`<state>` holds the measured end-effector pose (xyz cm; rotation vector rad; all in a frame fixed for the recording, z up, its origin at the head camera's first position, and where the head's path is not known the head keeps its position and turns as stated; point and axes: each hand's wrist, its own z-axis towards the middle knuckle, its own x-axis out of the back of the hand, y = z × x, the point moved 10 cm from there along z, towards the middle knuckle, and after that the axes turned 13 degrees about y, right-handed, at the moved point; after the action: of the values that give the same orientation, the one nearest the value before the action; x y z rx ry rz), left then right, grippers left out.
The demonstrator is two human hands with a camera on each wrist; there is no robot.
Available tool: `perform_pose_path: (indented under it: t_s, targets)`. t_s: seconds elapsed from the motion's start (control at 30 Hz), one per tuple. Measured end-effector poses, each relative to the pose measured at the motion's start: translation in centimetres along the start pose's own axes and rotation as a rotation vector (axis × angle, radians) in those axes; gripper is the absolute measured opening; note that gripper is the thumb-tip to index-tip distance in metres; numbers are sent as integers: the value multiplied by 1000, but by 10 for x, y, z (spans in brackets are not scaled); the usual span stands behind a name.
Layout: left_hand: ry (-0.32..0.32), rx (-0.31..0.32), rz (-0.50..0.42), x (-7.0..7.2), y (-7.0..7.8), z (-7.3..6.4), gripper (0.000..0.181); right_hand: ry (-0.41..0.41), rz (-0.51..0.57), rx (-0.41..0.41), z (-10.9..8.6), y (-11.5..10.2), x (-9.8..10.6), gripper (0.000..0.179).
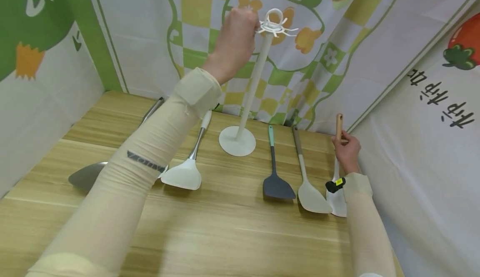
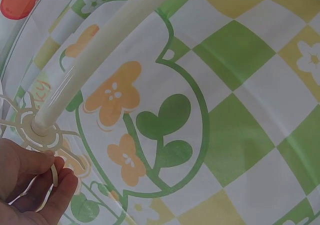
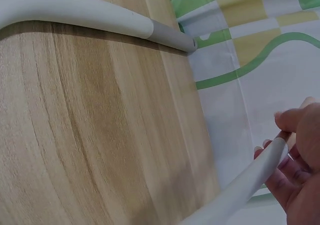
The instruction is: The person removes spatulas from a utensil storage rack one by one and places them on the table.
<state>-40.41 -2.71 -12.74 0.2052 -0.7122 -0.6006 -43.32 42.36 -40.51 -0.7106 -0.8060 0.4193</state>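
A cream utensil stand (image 1: 255, 81) with a round base and a ring of hooks at its top stands upright near the back of the table. My left hand (image 1: 240, 29) is at that top. In the left wrist view, its thumb and fingers pinch one of the curved hooks (image 2: 54, 175). At the far right, my right hand (image 1: 348, 150) grips the wooden handle (image 1: 339, 123) of a white spatula (image 1: 338, 204). In the right wrist view, the handle and white shaft (image 3: 250, 177) slant past the curled fingers.
Left of the right hand lie a beige spatula (image 1: 312, 198) and a dark grey spatula (image 1: 277, 186) with a mint handle. A white spatula with a metal shaft (image 1: 183, 175) lies left of the stand. The left arm partly covers a metal utensil (image 1: 88, 177). Printed curtains (image 1: 142, 39) hang behind the table.
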Motion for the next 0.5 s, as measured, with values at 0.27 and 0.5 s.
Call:
perform_pose_path:
  t_s: [0.27,0.5]
  targets:
    - [8,-10,7,0,1,-1,26,-158,-110,-47,-5,1,-16,57]
    - [38,-33,-4,2,2,-2,25,-160,-140,4,-7,1,-23,51]
